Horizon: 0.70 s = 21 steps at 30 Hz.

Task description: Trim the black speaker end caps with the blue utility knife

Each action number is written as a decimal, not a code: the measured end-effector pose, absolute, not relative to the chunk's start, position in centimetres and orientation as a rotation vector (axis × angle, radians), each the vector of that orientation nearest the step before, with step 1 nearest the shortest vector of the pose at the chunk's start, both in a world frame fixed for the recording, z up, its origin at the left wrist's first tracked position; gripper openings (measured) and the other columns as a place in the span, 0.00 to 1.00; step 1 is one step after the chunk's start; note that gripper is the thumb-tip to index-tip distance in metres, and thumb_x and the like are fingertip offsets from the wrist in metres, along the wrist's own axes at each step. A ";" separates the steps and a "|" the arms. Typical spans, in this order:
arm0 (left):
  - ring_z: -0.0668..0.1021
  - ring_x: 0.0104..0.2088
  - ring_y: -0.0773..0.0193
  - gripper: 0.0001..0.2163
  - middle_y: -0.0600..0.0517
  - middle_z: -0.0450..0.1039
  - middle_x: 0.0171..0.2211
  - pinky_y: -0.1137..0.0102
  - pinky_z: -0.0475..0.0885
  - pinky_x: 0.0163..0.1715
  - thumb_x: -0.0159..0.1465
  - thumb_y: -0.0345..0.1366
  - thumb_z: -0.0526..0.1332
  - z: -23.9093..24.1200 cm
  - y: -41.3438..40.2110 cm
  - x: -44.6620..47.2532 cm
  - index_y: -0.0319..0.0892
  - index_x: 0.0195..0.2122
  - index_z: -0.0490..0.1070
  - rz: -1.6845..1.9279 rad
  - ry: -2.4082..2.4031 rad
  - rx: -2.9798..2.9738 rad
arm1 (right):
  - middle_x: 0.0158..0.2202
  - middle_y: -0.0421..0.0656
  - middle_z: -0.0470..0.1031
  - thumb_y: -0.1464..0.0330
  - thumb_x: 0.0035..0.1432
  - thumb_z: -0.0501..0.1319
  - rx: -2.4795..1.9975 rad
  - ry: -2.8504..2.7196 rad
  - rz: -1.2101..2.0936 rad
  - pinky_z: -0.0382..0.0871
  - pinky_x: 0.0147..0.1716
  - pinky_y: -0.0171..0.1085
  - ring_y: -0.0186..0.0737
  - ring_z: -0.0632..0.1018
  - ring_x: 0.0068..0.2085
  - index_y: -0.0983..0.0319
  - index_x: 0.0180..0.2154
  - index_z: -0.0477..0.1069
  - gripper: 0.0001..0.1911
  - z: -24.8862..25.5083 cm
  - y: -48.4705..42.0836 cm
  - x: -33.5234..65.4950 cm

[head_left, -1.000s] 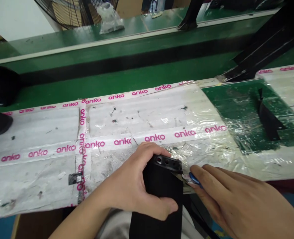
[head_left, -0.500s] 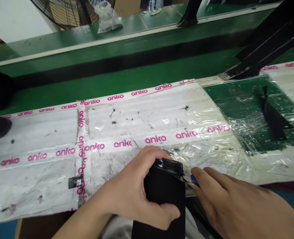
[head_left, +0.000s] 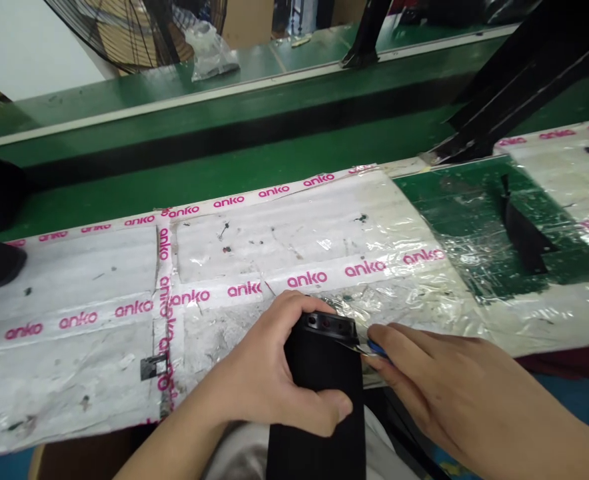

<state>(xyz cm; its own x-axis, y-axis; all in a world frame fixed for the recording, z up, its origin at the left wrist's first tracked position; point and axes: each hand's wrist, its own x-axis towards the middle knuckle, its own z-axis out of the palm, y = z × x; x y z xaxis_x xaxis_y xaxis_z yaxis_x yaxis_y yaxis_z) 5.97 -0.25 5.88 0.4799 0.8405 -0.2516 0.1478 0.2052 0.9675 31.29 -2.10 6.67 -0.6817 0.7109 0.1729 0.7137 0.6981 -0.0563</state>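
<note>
While two hands work at the near edge of the tabletop (head_left: 74,360), one tall black part (head_left: 319,400) stands up between them. One left hand (head_left: 269,380) has its grip shut tight around the black part, fingers over the top, thumb across the front. One right hand (head_left: 454,393) pinches one small blue tool (head_left: 374,347), its thin tip touching the part's top edge. White sheets cover the tabletop, held down with many strips of pink-lettered tape (head_left: 314,278). Behind runs one long green belt (head_left: 224,133). Far back stands one big fan (head_left: 124,33), with one clear bag (head_left: 209,47) near it.
</note>
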 end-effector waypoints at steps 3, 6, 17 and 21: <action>0.78 0.56 0.46 0.30 0.48 0.76 0.56 0.49 0.74 0.64 0.48 0.37 0.79 5.8 -0.3 5.9 0.49 0.53 0.74 0.603 0.983 1.276 | 0.34 0.45 0.83 0.74 0.82 0.42 -1.152 -2.689 -0.131 0.73 0.21 0.40 0.43 0.85 0.27 0.62 0.51 0.66 0.15 6.3 -2.1 31.3; 0.78 0.56 0.45 0.32 0.48 0.77 0.57 0.48 0.75 0.65 0.47 0.38 0.80 5.7 -0.2 5.8 0.50 0.54 0.74 0.596 0.999 1.250 | 0.34 0.44 0.82 0.76 0.80 0.44 -1.146 -2.720 -0.135 0.73 0.21 0.41 0.43 0.85 0.28 0.61 0.50 0.66 0.13 6.1 -2.5 31.7; 0.79 0.56 0.46 0.29 0.48 0.77 0.56 0.51 0.77 0.61 0.46 0.37 0.80 5.8 -0.1 5.8 0.49 0.50 0.76 0.592 0.985 1.196 | 0.38 0.42 0.81 0.78 0.70 0.54 -1.180 -2.785 -0.063 0.74 0.24 0.42 0.42 0.84 0.31 0.61 0.54 0.65 0.14 5.6 -3.2 32.7; 0.79 0.55 0.46 0.30 0.49 0.77 0.55 0.53 0.79 0.59 0.46 0.36 0.81 5.9 0.0 5.9 0.49 0.50 0.76 0.598 0.981 1.190 | 0.36 0.42 0.81 0.79 0.67 0.54 -1.172 -2.777 -0.073 0.74 0.23 0.43 0.44 0.84 0.29 0.60 0.53 0.65 0.16 5.8 -3.1 32.6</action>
<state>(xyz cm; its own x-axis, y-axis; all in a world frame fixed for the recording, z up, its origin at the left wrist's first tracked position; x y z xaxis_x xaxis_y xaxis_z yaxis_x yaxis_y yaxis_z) 5.93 0.03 5.87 0.4769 0.8227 -0.3093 0.1017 0.2979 0.9492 32.63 -3.14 5.82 -0.6908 0.7103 0.1352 0.7164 0.6977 -0.0044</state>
